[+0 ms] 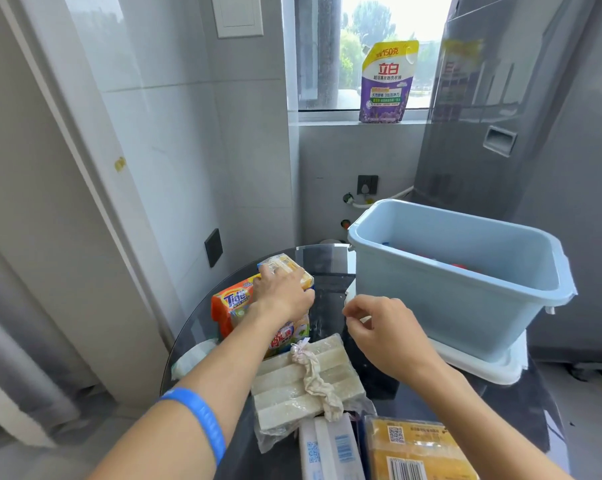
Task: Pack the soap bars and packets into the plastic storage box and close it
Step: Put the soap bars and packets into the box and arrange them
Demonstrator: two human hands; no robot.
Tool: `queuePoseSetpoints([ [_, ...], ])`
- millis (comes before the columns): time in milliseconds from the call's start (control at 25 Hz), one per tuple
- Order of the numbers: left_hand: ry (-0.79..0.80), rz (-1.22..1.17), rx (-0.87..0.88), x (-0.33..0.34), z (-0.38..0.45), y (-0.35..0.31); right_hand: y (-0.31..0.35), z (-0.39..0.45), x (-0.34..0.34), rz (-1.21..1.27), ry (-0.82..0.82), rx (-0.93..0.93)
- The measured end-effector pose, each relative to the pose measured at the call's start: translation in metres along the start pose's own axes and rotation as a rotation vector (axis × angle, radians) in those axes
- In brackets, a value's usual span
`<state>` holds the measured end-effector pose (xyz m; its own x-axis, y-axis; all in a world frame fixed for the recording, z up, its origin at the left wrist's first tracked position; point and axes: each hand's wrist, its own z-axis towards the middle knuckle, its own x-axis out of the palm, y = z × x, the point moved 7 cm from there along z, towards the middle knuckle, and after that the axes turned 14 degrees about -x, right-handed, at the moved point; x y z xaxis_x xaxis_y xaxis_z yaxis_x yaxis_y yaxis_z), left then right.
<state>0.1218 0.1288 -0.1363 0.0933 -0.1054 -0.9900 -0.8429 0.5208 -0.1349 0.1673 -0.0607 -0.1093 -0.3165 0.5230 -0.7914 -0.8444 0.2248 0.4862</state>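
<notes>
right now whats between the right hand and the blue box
In the head view, almost nothing: the right hand hovers apart from the blue box, with only a sliver of the white lid under the box and dark table showing between them.

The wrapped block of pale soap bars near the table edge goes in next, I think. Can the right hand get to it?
Probably yes: the right hand hovers empty just above the soap block, with nothing between them.

Bright, overexposed daylight from the window, soft reflections on glossy walls, wide-angle bending at edges.
</notes>
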Motion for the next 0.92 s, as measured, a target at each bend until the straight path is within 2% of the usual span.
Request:
queuePoseSetpoints([
  [200, 0.103, 0.394, -0.12, 0.011, 0.044, -0.021, -0.011, 0.003, 0.004, -0.069, 0.017, -0.031],
  [320, 0.037, 0.459, -0.084, 0.023, 0.051, -0.027, -0.022, 0.003, -0.001, -0.103, 0.01, -0.015],
  [400, 0.001, 0.374, -0.024, 0.027, 0.051, -0.033, -0.029, 0.005, -0.006, -0.119, 0.004, 0.006],
  [560, 0.04, -0.13, 0.003, 0.02, 0.049, -0.032, -0.035, 0.005, -0.011, -0.092, 0.004, 0.028],
  [760, 0.033, -1.041, -0.125, -0.028, 0.038, -0.013, -0.031, 0.002, -0.021, -0.031, -0.059, 0.022],
  [920, 0.109, -1.398, -0.128, -0.064, 0.004, -0.007, -0.022, 0.002, -0.03, 0.217, -0.114, 0.06],
])
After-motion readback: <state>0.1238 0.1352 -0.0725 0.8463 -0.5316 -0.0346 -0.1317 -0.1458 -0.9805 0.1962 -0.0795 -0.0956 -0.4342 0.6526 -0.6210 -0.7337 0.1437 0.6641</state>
